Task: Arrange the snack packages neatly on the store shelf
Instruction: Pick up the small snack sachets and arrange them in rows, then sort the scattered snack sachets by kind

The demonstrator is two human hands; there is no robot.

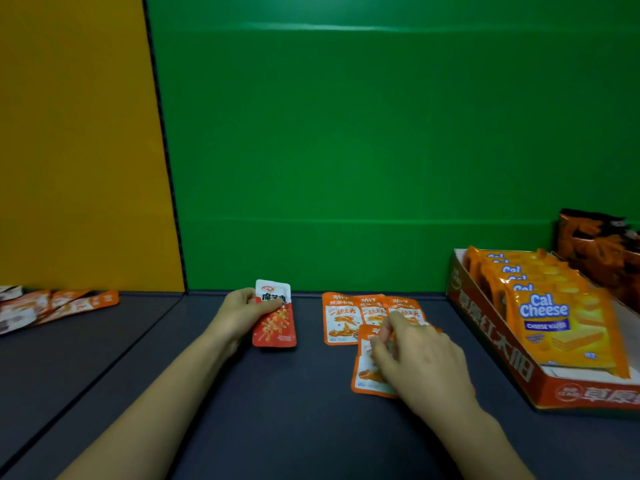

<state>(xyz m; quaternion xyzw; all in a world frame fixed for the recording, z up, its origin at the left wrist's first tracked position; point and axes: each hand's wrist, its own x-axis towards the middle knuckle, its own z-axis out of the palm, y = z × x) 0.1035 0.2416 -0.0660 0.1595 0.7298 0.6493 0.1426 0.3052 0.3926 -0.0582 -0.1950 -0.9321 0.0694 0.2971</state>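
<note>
My left hand (242, 311) grips a red and white snack packet (275, 323), held upright just above the dark shelf (242, 410). To its right, three orange packets (341, 318) lie side by side in a row near the green back wall. In front of that row lies another orange packet (363, 368). My right hand (415, 362) rests on this one, fingers curled over its top edge, and hides most of it.
A red cardboard tray (498, 348) of Cal Cheese wafer packs (561, 323) stands at the right. Dark orange bags (602, 251) sit behind it. More packets (52, 306) lie on the neighbouring shelf section at far left, before the yellow wall.
</note>
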